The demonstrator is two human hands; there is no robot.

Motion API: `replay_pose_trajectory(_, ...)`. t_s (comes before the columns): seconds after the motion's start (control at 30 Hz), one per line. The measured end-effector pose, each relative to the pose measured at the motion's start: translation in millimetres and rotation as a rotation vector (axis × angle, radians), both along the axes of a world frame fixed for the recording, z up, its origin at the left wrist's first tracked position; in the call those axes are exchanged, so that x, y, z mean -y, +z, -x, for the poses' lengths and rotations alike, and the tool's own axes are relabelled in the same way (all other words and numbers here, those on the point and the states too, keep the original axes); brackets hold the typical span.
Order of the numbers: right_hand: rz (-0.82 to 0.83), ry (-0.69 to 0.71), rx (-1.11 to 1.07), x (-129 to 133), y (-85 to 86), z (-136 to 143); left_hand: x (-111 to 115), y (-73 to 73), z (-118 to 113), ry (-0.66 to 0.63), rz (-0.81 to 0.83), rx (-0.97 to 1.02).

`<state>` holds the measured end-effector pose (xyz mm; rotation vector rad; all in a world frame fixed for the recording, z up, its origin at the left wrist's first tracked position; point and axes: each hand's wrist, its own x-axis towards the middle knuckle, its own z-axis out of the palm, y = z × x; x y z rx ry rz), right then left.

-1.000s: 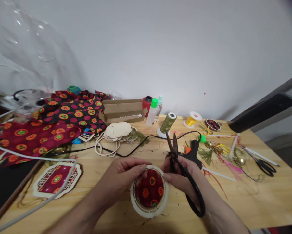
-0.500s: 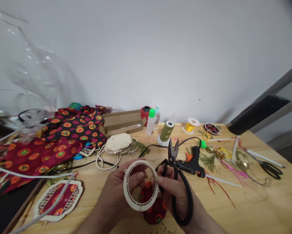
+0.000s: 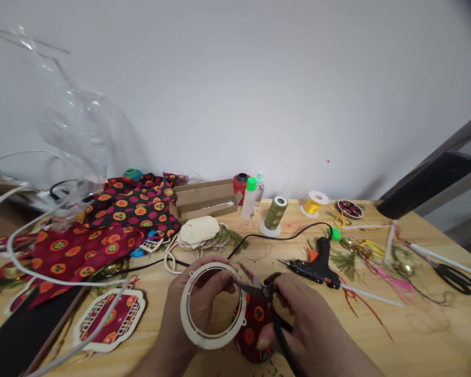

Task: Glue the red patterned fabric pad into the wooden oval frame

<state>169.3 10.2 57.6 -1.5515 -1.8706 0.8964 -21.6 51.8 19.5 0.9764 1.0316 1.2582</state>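
My left hand (image 3: 176, 309) grips a cream-coloured ring (image 3: 214, 343) with small slots and side loops, thumb showing through its opening. The scissors (image 3: 254, 291) are in my right hand (image 3: 309, 311), fingers in the black handles. Their blades point left and lie apart at the ring's upper right edge, around what looks like a dark fabric scrap. Beneath the ring and my right thumb sits a round dark red patterned fabric piece (image 3: 251, 337), partly hidden.
A black glue gun (image 3: 314, 269) lies right of my hands, with a second pair of scissors (image 3: 453, 277) beyond. Thread spools (image 3: 276, 213), bottles (image 3: 249, 201) and a cardboard box (image 3: 207, 201) stand behind. Patterned cloth (image 3: 89, 248) and a white cable (image 3: 58, 277) occupy the left.
The scissors have swung from upright to pointing left, with their blades now at the ring's edge. The ring has shifted slightly left in the view.
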Motion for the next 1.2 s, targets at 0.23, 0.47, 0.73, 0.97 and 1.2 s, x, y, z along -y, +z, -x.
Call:
replay_pose_trajectory(0.23, -0.203, -0.049, 0.32, 5.8, -13.1, -10.0, 0.6, 0.6, 0.6, 0.02, 0.004, -0.044)
replay_pose_trajectory(0.47, -0.411, -0.049, 0.422, 6.6, -19.9, -11.1, 3.1, 16.4, -2.0, 0.052, -0.01, -0.17)
replay_pose_trajectory(0.73, -0.474, -0.036, 0.453, 6.4, -11.4, -10.7, 5.6, 17.5, 0.0, 0.078, 0.03, -0.216)
replay_pose_trajectory(0.97, -0.47, -0.05, 0.445, 4.7, -8.1, -7.8, 5.2, 14.0, 0.5, 0.07, 0.042, -0.162)
replay_pose_trajectory(1.2, -0.425, -0.045, 0.423, 6.4, -11.4, -10.5, 3.7, 13.2, -0.4, 0.03, 0.053, -0.112)
